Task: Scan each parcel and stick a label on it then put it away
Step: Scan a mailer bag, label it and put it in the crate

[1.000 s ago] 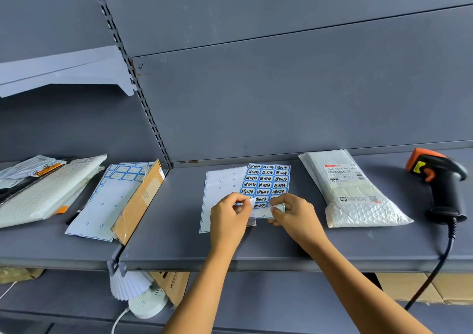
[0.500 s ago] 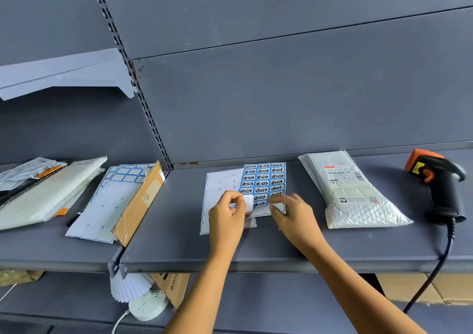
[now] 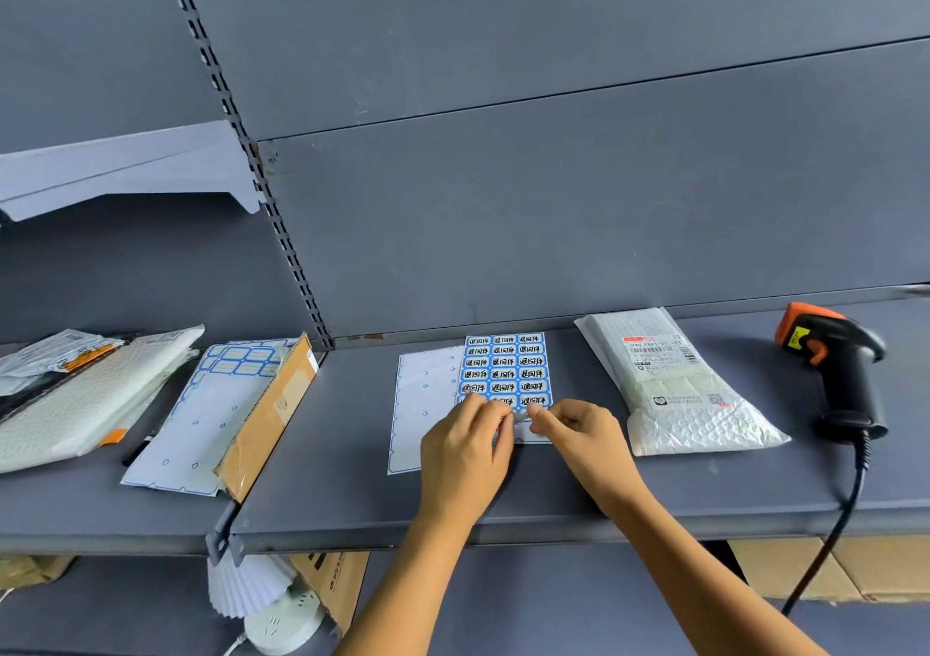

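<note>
label sheet (image 3: pixel 503 363) — under left hand (image 3: pixel 465 459), right hand (image 3: pixel 584 434)

- Grey metal shelf (image 3: pixel 553 494), two boards meeting at a bracket on the front edge.
- Mid right board: label sheet (image 3: pixel 503 363) lies flat, blue labels on its right half.
- Just beside it on the right, a white bubble parcel (image 3: pixel 674 384), printed side up.
- Near the right end stands the scanner (image 3: pixel 840 368).
- Left board: used sheet (image 3: pixel 211 424), cardboard mailer (image 3: pixel 272 414) propped along the board's right edge, pile of padded mailers (image 3: pixel 85 399).

Grey metal shelving (image 3: pixel 503 514), slotted upright (image 3: pixel 261 192), grey back panels (image 3: pixel 553 202).
</note>
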Tool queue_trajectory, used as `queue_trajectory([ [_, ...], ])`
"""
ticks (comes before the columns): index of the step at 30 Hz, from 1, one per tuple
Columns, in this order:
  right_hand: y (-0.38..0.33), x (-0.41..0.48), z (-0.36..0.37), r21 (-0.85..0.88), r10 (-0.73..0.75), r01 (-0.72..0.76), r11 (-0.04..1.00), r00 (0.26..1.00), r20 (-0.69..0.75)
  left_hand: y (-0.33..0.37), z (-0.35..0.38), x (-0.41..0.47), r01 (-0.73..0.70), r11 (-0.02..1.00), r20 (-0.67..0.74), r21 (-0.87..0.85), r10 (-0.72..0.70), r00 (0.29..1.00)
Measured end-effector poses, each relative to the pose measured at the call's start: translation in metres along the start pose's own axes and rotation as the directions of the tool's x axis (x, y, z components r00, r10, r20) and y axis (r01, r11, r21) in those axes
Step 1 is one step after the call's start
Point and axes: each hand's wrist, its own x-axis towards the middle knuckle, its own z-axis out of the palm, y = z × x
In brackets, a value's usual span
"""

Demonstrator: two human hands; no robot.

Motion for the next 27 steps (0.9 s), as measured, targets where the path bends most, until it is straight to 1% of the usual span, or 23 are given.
queue_trajectory([
  [3, -0.0013, 0.0005, -0.002, 0.042, 0.021, -0.02, 0.999, 0.999, -0.027, -0.0008, 0.003, -0.0012, -0.062, 0.996, -0.024, 0.057, 0.064, 0.998],
  [7, -0.0009, 0.0002, -0.0008, 0.023, 0.013, -0.013, 1.0, 0.999, -0.03, 0.0008, 0.004, -0.0024, -0.12, 0.989, -0.025, 0.088, 0.123, 0.992],
  [12, -0.0061, -0.0023, -0.0024, 0.005, -0.005, 0.005, 1.0, 1.0, -0.011, 0.0014, 0.0044, -0.0036, -0.156, 0.979, -0.031, 0.128, 0.161, 0.986],
  [16, -0.0048, -0.0029, 0.0008, -0.007, -0.004, 0.003, 1.0, 1.0, -0.01, 0.0018, 0.0028, -0.003, -0.141, 0.981, -0.047, 0.136, 0.148, 0.988],
  [20, -0.008, 0.0008, 0.0029, -0.012, 0.037, -0.037, 0.999, 0.999, 0.002, 0.0029, 0.003, -0.0019, -0.136, 0.979, -0.066, 0.149, 0.147, 0.987],
  [25, -0.0076, 0.0024, 0.007, 0.025, 0.066, -0.067, 0.997, 0.998, 0.015, 0.0033, 0.0028, -0.0026, -0.137, 0.979, -0.062, 0.149, 0.147, 0.987],
  [27, -0.007, 0.0035, 0.0064, 0.052, 0.067, -0.067, 0.996, 0.998, -0.008, 0.0054, 0.0018, -0.0029, -0.141, 0.981, -0.054, 0.133, 0.149, 0.987],
])
